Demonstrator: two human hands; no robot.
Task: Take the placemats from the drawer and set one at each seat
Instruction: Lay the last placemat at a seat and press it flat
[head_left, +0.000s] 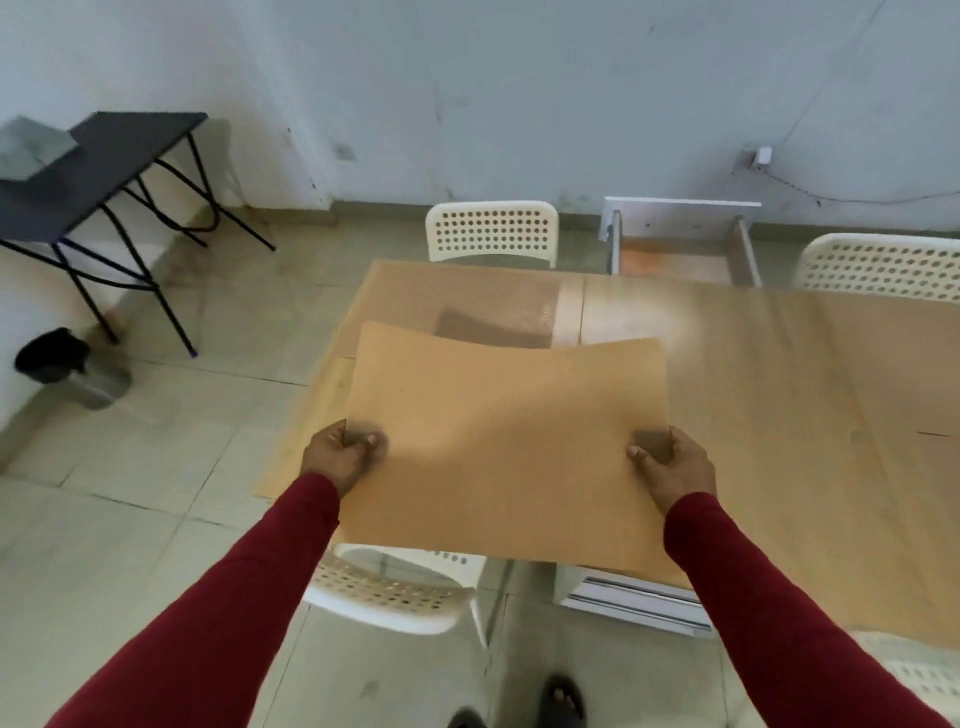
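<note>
A: What could go wrong for us here?

B: The thin tan rectangular placemat (506, 447) is bowing between our hands, sagging in the middle, and we hold it only at its two side edges. If we lower it unevenly, I judge the far edge could catch the light wooden surface (779, 374) and fold under, or the mat could land skewed to the near white perforated plastic chair (395, 587).

A: Anything else?

B: A translucent mat (488, 306) seems to lie already at the far left seat, before the far white perforated chair (492, 231); ours could overlap it if we push too far.

A: How are our hands?

B: The left hand (337, 454) pinches the mat's left edge, thumb on top, fingers curled beneath. The right hand (670, 460) pinches the right edge the same way. Neither is spread.

A: Where is the mat?

B: Raised above the near left end of the surface, over the near chair, not yet laid down.

A: And the drawer?

B: The open white wooden drawer (680, 249) stands on the far side, right of the far chair; we cannot tell what remains inside.
</note>
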